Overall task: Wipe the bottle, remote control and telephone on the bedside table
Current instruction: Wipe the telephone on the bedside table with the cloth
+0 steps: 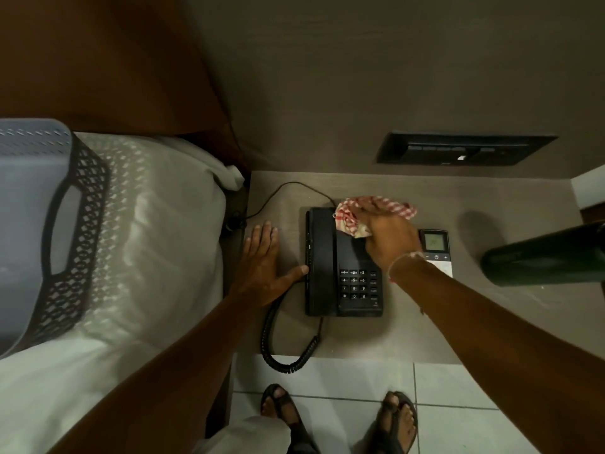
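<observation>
A black corded telephone [340,273] sits in the middle of the bedside table [425,322], handset on its cradle. My right hand [389,237] presses a red-and-white checked cloth [373,209] onto the phone's upper right part. My left hand [265,260] lies flat on the table, fingers apart, thumb touching the phone's left side. A white remote control [437,250] with a small screen lies just right of the phone, partly hidden by my right wrist. A dark green bottle [543,257] stands at the table's right edge.
A bed with a white sheet [147,257] borders the table on the left, with a grey perforated basket [42,224] on it. A black switch panel [465,149] is set in the wall behind. The coiled phone cord [281,352] hangs over the front edge above my sandalled feet.
</observation>
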{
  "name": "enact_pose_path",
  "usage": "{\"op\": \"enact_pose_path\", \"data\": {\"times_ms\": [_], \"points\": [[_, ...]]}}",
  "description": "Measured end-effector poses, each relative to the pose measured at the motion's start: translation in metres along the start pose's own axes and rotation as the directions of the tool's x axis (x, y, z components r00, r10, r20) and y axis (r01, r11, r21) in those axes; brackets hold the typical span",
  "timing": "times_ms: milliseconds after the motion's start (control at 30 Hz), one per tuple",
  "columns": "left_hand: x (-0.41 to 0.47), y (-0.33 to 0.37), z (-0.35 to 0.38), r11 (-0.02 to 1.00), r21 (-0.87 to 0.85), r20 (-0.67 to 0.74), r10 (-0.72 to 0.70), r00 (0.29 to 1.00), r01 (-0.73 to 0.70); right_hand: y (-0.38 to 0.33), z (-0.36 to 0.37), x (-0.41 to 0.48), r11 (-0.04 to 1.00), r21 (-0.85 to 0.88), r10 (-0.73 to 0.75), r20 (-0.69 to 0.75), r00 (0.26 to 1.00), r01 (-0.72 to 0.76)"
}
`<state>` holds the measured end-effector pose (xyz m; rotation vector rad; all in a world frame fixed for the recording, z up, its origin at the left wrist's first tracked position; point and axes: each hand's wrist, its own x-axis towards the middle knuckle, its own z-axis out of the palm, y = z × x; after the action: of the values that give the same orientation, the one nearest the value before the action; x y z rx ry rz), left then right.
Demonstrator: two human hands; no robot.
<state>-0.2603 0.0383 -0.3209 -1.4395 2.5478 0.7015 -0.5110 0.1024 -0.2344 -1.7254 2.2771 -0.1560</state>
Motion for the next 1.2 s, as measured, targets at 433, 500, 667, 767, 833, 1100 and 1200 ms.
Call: {"op": "enact_pose_path", "data": {"times_ms": [433, 500, 667, 767, 833, 1100, 1200], "points": [[-0.003, 0.007, -0.007, 1.000, -0.013, 0.021, -0.022, 1.000, 0.023, -0.012, 0.054, -0.158, 0.949, -0.193, -0.224, 0.149, 0.963, 0.251], [-0.004, 0.007, -0.008, 1.000, -0.018, 0.021, -0.024, 0.999, 0.025, -0.011, 0.052, -0.172, 0.934, -0.182, -0.275, 0.188, 0.943, 0.309], [-0.005, 0.008, -0.011, 0.999, -0.026, 0.031, -0.025, 0.999, 0.026, -0.008, 0.022, -0.137, 0.989, 0.144, 0.040, -0.069, 0.997, -0.030], [-0.005, 0.008, -0.011, 0.999, -0.040, 0.027, -0.024, 0.999, 0.026, -0.013, 0.001, -0.072, 0.990, 0.097, 0.116, -0.145, 0.983, -0.103], [-0.005, 0.008, -0.010, 0.999, -0.039, 0.022, -0.030, 0.999, 0.031, -0.019, 0.000, -0.042, 0.999, -0.036, 0.001, -0.012, 1.000, -0.001], [-0.003, 0.008, -0.008, 0.999, -0.034, 0.032, -0.035, 0.999, 0.036, 0.009, 0.017, -0.086, 0.967, -0.214, -0.092, 0.221, 0.971, 0.141], [-0.003, 0.007, -0.009, 0.999, -0.025, 0.038, -0.029, 0.999, 0.030, 0.007, 0.006, -0.102, 0.988, -0.085, -0.112, 0.200, 0.973, 0.131]]}}
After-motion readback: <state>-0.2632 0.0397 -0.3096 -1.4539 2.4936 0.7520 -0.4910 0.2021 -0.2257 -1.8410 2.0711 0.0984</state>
